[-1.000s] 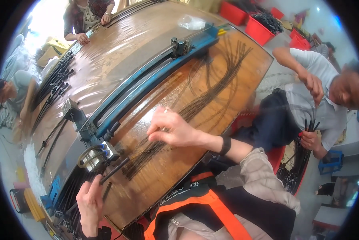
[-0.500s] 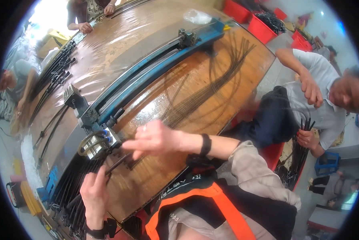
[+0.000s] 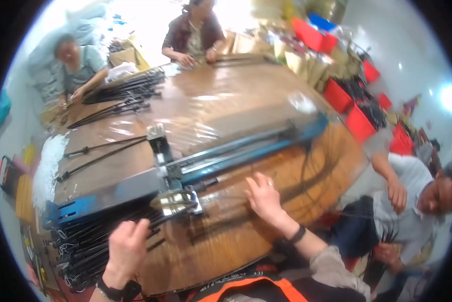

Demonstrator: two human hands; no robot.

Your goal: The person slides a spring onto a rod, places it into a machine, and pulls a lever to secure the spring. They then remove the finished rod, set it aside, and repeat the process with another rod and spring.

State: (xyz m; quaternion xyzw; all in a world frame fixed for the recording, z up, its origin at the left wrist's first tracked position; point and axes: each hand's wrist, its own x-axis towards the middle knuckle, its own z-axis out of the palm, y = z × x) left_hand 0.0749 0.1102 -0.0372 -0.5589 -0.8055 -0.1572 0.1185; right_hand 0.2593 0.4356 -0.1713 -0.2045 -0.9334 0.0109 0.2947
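Note:
My left hand (image 3: 128, 247) is closed at the near left of the table, around the end of a thin black rod (image 3: 161, 220) that runs toward a metal clamp block (image 3: 178, 203) with looped tubes. My right hand (image 3: 266, 199) hangs over the wooden board right of the block, fingers bent and apart; blur hides whether a thin wire touches them. Beneath and beyond it a bundle of dark thin wires (image 3: 306, 181) spreads over the board. A long blue rail fixture (image 3: 246, 162) stretches from the block to the far right.
Many black rods (image 3: 87, 251) lie piled left of my left hand, and another pile (image 3: 128, 88) lies at the far left. One person (image 3: 193, 38) works across the table, another (image 3: 77, 65) at left, a third (image 3: 407, 176) at right holding rods. Red bins (image 3: 359, 123) stand behind.
The view has swung, bringing more of the far table into sight. My right hand has moved away from the clamp block to the right, its fingers spreading. My left hand stays near the rod.

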